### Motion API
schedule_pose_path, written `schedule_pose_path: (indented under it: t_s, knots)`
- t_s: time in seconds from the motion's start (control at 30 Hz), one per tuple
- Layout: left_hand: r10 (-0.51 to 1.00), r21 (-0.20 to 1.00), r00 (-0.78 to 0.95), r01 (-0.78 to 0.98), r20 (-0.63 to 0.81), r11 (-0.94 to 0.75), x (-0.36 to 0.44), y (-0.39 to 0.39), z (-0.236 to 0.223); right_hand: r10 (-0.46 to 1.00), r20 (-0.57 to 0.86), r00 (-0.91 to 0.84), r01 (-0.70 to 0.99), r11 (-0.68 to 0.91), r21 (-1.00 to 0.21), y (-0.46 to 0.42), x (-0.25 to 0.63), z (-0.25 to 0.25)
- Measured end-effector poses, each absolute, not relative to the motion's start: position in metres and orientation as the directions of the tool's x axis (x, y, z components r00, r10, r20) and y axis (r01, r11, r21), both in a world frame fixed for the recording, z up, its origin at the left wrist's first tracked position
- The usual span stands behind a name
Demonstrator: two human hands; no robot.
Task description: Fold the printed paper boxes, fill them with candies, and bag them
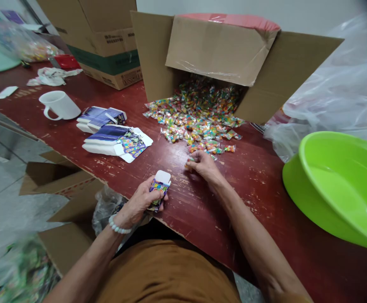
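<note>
My left hand (140,202) is near the table's front edge, shut on a small printed carton (158,190) with a white flap standing open at its top. A white bead bracelet (119,225) circles that wrist. My right hand (204,166) rests on the dark red wooden table (246,198), its fingertips pinching a small colourful packet (190,163). Just beyond those fingers, a heap of wrapped sweets in small packets (196,120) spills from an open cardboard box (219,50). Flat and part-folded printed cartons (116,141) lie to the left of the heap.
A white mug (60,105) lies on its side at the table's left. A lime green basin (338,189) tilts at the right, with a clear plastic sack (328,97) behind it. Another cardboard carton (104,42) stands at the back. Flattened cardboard (57,181) lies on the floor at left.
</note>
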State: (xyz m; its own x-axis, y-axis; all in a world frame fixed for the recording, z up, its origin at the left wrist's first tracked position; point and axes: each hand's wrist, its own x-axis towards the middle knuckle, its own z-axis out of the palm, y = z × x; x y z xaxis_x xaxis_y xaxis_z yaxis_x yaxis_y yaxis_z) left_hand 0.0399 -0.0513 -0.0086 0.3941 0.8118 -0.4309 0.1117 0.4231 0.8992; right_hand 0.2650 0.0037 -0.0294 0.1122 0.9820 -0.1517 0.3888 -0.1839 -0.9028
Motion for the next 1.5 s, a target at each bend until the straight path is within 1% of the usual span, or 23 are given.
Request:
schedule_pose_path:
  t_s: [0.07,0.1,0.13,0.17,0.23,0.33,0.4,0.5,0.6,0.67,0.7,0.77,0.83,0.9,0.97,1.03,1.17,1.23,1.27,1.33,1.4,1.43,1.5]
  knots:
    - [0.812,0.902,0.402,0.105,-0.424,0.419,0.041,-0.053,-0.008,0.987,-0.151,0.058,0.118,-0.157,-0.98,-0.01,0.254,-0.024]
    - [0.809,0.903,0.409,0.103,-0.422,0.418,0.043,-0.054,-0.007,0.991,-0.133,0.026,-0.013,-0.133,-0.991,-0.017,0.247,-0.021]
    - [0.806,0.902,0.417,0.102,-0.421,0.419,0.044,-0.055,-0.005,0.995,-0.103,0.001,-0.106,-0.103,-0.989,-0.025,0.24,-0.017]
    - [0.802,0.902,0.424,0.103,-0.421,0.419,0.046,-0.056,-0.004,0.997,-0.071,-0.016,-0.144,-0.073,-0.987,-0.031,0.233,-0.015]
    - [0.801,0.904,0.43,0.099,-0.416,0.416,0.05,-0.059,-0.001,0.999,-0.026,-0.019,-0.099,-0.027,-0.995,-0.043,0.222,-0.012]
    - [0.817,0.916,0.428,0.076,-0.387,0.394,0.053,-0.063,0.001,1.0,0.015,-0.015,0.127,0.017,-0.992,-0.052,0.218,-0.012]
    - [0.825,0.925,0.433,0.063,-0.363,0.374,0.054,-0.064,0.0,0.999,0.032,-0.035,0.23,0.039,-0.972,-0.055,0.222,-0.012]
    - [0.828,0.936,0.447,0.065,-0.338,0.347,0.055,-0.066,-0.002,0.992,0.041,-0.116,0.269,0.072,-0.96,-0.057,0.231,-0.008]
    - [0.827,0.947,0.472,0.059,-0.306,0.317,0.056,-0.067,-0.002,0.96,0.142,-0.24,0.324,0.217,-0.921,-0.059,0.235,0.0]
    - [0.827,0.948,0.484,0.013,-0.285,0.319,0.057,-0.067,-0.003,0.93,0.196,-0.309,0.317,0.295,-0.901,-0.06,0.234,0.003]
    - [0.826,0.939,0.485,-0.029,-0.286,0.342,0.057,-0.067,-0.003,0.931,0.199,-0.308,0.285,0.289,-0.914,-0.06,0.233,0.004]
    - [0.819,0.897,0.474,-0.123,-0.322,0.424,0.056,-0.067,-0.003,0.97,0.139,-0.198,0.182,0.176,-0.967,-0.061,0.231,0.002]
    - [0.8,0.842,0.455,-0.176,-0.39,0.51,0.056,-0.067,-0.002,0.999,-0.005,-0.054,0.048,-0.003,-0.999,-0.061,0.23,-0.001]
    - [0.79,0.814,0.426,-0.182,-0.441,0.552,0.055,-0.067,-0.002,0.989,-0.145,-0.011,-0.094,-0.145,-0.985,-0.062,0.231,-0.005]
    - [0.8,0.815,0.403,-0.19,-0.444,0.547,0.057,-0.068,-0.002,0.974,-0.21,-0.09,-0.204,-0.225,-0.953,-0.064,0.231,-0.007]
    - [0.825,0.833,0.39,-0.209,-0.41,0.513,0.059,-0.068,-0.002,0.958,-0.223,-0.181,-0.285,-0.269,-0.92,-0.067,0.23,-0.009]
    - [0.854,0.869,0.39,-0.212,-0.345,0.448,0.065,-0.07,-0.004,0.926,-0.24,-0.292,-0.371,-0.341,-0.864,-0.072,0.219,-0.014]
    - [0.837,0.849,0.411,-0.228,-0.361,0.477,0.066,-0.07,-0.004,0.945,-0.224,-0.24,-0.35,-0.299,-0.888,-0.073,0.213,-0.016]
    - [0.813,0.819,0.436,-0.244,-0.386,0.52,0.066,-0.07,-0.003,0.969,-0.182,-0.165,-0.303,-0.226,-0.926,-0.074,0.211,-0.016]
    - [0.745,0.733,0.502,-0.279,-0.44,0.621,0.065,-0.069,-0.001,1.0,0.0,-0.021,-0.114,-0.002,-0.994,-0.075,0.212,-0.015]
    - [0.696,0.659,0.547,-0.311,-0.466,0.685,0.064,-0.068,0.002,0.982,0.186,-0.036,0.09,0.189,-0.978,-0.077,0.215,-0.013]
    - [0.695,0.642,0.547,-0.331,-0.466,0.691,0.064,-0.068,0.003,0.973,0.216,-0.084,0.146,0.227,-0.963,-0.077,0.217,-0.013]
    - [0.717,0.641,0.519,-0.361,-0.464,0.677,0.065,-0.068,0.005,0.979,0.152,-0.14,0.155,0.173,-0.973,-0.078,0.219,-0.012]
